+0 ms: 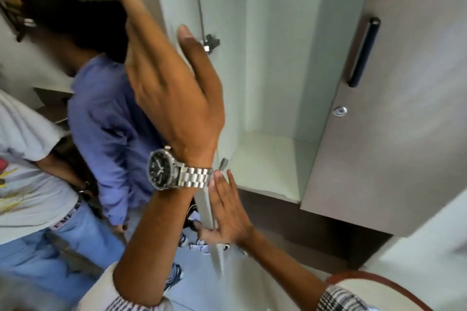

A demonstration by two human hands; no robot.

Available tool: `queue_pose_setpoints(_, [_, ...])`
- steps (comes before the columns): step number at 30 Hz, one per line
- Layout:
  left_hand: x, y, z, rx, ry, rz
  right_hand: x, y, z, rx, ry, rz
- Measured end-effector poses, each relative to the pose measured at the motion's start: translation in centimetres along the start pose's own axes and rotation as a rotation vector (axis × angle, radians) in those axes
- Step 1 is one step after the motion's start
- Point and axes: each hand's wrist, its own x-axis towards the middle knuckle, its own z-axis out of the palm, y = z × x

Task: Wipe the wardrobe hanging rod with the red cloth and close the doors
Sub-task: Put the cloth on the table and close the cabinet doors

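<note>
- Left hand [174,88]: nearest item, raised high, fingers spread and flat, palm set against the outer face of the left wardrobe door [204,199]. Clamped on nothing. A steel wristwatch [174,171] sits on the wrist.
- Right hand [227,212]: lower down, fingers straight and apart, palm against the door's inner face, thumb apparently wrapped round its edge. A brace, not a closed grip.
- Left wardrobe door: seen nearly edge-on, swung well out, caught between the two palms.
- Right wardrobe door [394,113]: also open, with a dark bar handle [364,52] and a round lock [340,110].
- Wardrobe interior [273,78]: pale, bare, floor shelf visible. The hanging rod is not in view.
- Red cloth: not visible in either hand or anywhere else; I cannot say where it lies.
- Bystanders: a person in a blue shirt [106,118] stands just beside the left door's outer side; another in a white T-shirt [27,159] stands further left.
- Stage, by my reckoning: closing the doors, the left one first.
- Hazard, pinching: the right hand's fingers lie on the inner face near the edge; if the door goes shut with them there, they may get trapped against the frame.
- Hazard, slamming: two flat palms give poor braking, so a hard push could bang the door.
- Hazard, neighbour: any outward swing would strike the blue-shirted person.
- Hazard, sequence: the right door is untouched and could be left open.
</note>
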Motion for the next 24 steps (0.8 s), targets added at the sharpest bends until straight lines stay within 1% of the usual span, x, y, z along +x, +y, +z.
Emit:
queue_pose_setpoints(2, [-1.3,3.4,1.3,-0.02,-0.138,0.029,-1.5,2.8,-3.5,-0.051,-0.007,0.01])
queue_pose_setpoints(4, [-2.5,5.3,3.1,-0.037,-0.264,0.113,-2.7,5.5,-6.7,-0.127,0.009,0.014])
queue_pose_setpoints(7, [-4.2,7.0,7.3,-0.054,-0.329,0.215,-4.4,9.5,-10.6,-0.288,0.06,0.082])
queue_pose_setpoints(11, [-6.7,8.6,13.4,-0.17,-0.421,0.24,-5.4,13.4,-13.0,-0.552,0.167,0.189])
queue_pose_setpoints(14, [-7.9,9.0,17.0,-0.325,-0.422,0.185,-3.5,16.0,-13.2,-0.724,0.164,0.209])
queue_pose_setpoints(16, [-8.4,9.0,18.9,-0.381,-0.408,0.173,-1.7,17.4,-12.8,-0.798,0.175,0.251])
queue_pose_setpoints(19, [-9.2,8.9,21.1,-0.396,-0.396,0.179,-0.3,18.9,-12.7,-0.85,0.197,0.332])
queue_pose_setpoints(21, [-9.4,9.1,22.5,-0.382,-0.388,0.18,-0.1,19.9,-13.0,-0.888,0.195,0.355])
queue_pose_setpoints(24, [-9.8,9.1,24.6,-0.368,-0.372,0.185,0.6,21.3,-13.3,-0.88,0.215,0.386])
